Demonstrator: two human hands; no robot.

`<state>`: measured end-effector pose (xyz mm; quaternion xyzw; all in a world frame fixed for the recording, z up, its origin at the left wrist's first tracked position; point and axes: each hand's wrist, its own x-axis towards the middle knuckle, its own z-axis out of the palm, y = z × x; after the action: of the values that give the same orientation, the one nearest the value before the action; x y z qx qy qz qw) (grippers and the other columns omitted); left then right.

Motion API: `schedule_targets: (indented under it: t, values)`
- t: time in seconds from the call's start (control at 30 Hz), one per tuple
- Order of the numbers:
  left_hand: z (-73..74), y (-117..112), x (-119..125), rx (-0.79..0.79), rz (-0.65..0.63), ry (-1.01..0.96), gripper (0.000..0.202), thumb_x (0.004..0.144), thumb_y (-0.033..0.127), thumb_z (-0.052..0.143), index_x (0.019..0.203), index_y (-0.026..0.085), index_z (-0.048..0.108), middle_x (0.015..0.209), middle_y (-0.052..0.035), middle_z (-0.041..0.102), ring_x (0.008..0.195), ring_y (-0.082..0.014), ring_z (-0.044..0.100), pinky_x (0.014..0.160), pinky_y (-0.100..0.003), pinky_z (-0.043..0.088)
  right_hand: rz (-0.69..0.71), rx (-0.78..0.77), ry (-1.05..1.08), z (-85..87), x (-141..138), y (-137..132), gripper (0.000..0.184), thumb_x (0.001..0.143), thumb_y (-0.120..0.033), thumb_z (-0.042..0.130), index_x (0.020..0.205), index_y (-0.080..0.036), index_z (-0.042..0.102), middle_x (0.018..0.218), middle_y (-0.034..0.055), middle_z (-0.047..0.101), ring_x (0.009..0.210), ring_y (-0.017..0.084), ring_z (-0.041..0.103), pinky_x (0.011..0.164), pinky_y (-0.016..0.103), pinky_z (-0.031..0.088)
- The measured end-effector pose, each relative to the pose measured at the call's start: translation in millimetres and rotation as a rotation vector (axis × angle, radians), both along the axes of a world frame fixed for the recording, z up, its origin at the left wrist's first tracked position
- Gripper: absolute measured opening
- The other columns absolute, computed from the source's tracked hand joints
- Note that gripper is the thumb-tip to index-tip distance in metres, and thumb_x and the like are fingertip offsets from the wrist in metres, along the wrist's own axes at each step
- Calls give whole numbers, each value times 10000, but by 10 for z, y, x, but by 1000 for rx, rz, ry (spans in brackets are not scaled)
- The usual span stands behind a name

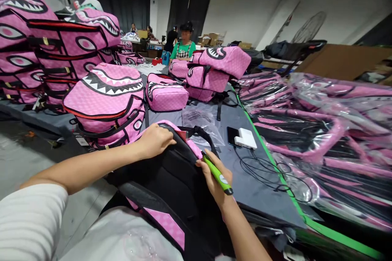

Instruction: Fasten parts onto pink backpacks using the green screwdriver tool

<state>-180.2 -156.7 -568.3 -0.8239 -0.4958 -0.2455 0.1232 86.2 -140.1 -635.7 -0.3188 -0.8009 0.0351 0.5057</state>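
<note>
A black and pink backpack [174,171] leans against my body at the table's edge, its dark back side and straps facing me. My left hand [156,140] is closed on the backpack's top edge, fingers curled over the pink trim. In my right hand [219,175] is a bright green pen-shaped tool [218,174] with a black end. Its tip points at the pink edge, near a small red patch; whether it touches is hidden. The right thumb and fingers lie against the backpack's edge too.
Pink shark-mouth backpacks [104,89] stand stacked at left. A small pink bag [167,93] and more bags sit ahead. A white charger [245,138] with black cables [263,171] lies on the grey table. Plastic-wrapped bags [306,130] fill the right side. A person in green [183,47] is beyond.
</note>
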Motion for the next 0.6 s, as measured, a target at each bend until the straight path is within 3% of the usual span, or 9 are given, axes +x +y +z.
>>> schedule_targets:
  t: [0.03,0.07,0.13,0.23,0.3,0.47,0.6]
  values:
    - [45,30,-4,56,4,-14,152,947,302,617,985,170,680,1040,-82,735,975,-226,649,807,-365,389,22,36,-14,21,-67,-3,414,949,-251,631,1362,-232,606,992,62,794,836,217,775,796,340,627]
    - [87,70,9,91,0,-12,234,905,279,671,1114,175,660,1200,-111,699,1112,-256,615,862,-379,392,45,92,-31,44,-157,-3,411,950,-236,625,1361,-235,606,1010,67,792,859,218,772,803,346,618]
    - [157,189,62,29,-48,41,563,818,249,762,1336,189,552,1417,-141,583,1286,-298,521,972,-421,368,61,204,-83,71,-365,7,403,947,-209,622,1349,-240,614,1032,73,786,881,221,761,798,363,594]
    - [209,436,137,-249,-134,144,762,780,288,790,1449,197,438,1402,-126,600,1270,-296,535,1016,-439,344,14,274,-109,25,-608,-1,395,940,-166,615,1329,-229,618,999,75,781,837,218,744,744,366,557]
    - [188,607,169,-326,-121,186,790,769,364,795,1451,198,433,1338,-124,637,1221,-305,558,993,-437,351,18,241,-64,-40,-667,-54,396,933,-138,605,1321,-219,614,988,83,770,826,216,731,746,374,552]
    - [-12,874,234,-233,-135,272,707,777,468,769,1364,166,517,1256,-150,654,1141,-313,581,933,-411,366,154,84,13,-120,-593,-184,357,913,-93,585,1245,-209,647,901,78,738,786,206,704,711,353,588]
    - [-116,818,244,-157,-219,280,934,786,455,762,1523,107,305,1404,-208,561,1261,-315,531,1022,-429,339,141,39,-30,-85,-514,-89,302,926,-125,576,1203,-201,669,911,81,757,751,195,716,694,325,604]
